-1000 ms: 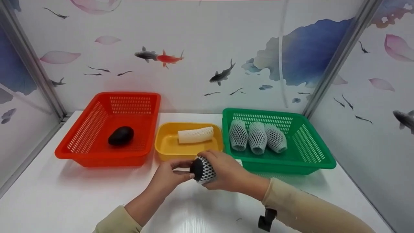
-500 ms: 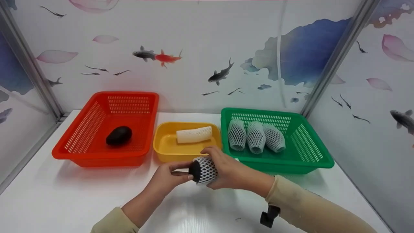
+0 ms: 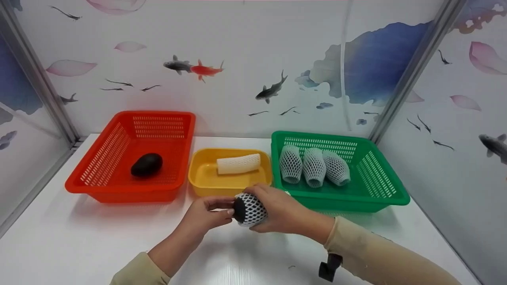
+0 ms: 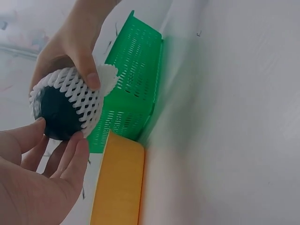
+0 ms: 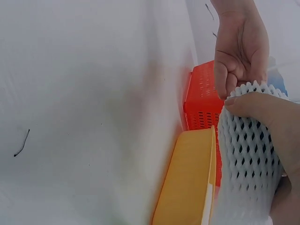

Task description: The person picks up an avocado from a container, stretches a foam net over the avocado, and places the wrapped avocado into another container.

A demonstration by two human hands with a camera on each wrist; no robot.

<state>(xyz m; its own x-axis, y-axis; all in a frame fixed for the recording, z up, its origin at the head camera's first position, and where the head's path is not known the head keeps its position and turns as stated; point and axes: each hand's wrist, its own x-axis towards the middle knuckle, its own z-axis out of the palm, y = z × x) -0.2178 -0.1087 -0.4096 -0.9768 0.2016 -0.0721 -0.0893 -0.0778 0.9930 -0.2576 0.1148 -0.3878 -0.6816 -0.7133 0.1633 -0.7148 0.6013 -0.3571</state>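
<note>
In the head view, a black avocado sits partly inside a white foam net sleeve, above the table in front of the yellow bin. My right hand wraps the sleeve from the right; its thumb lies along the mesh in the right wrist view. With thumb and fingertips, my left hand pinches the bare rounded end of the avocado. The left wrist view shows that dark end framed by the mesh, and the sleeve's loose tail sticking out past the right hand.
A red basket at left holds another black avocado. The yellow bin in the middle contains an unfilled foam sleeve. To the right, a green basket has three net-wrapped pieces. Printed panels enclose the table.
The net's edge has crept left over the avocado, so less of its black end shows. The left thumb has drawn back slightly. The baskets and their contents stay put.
</note>
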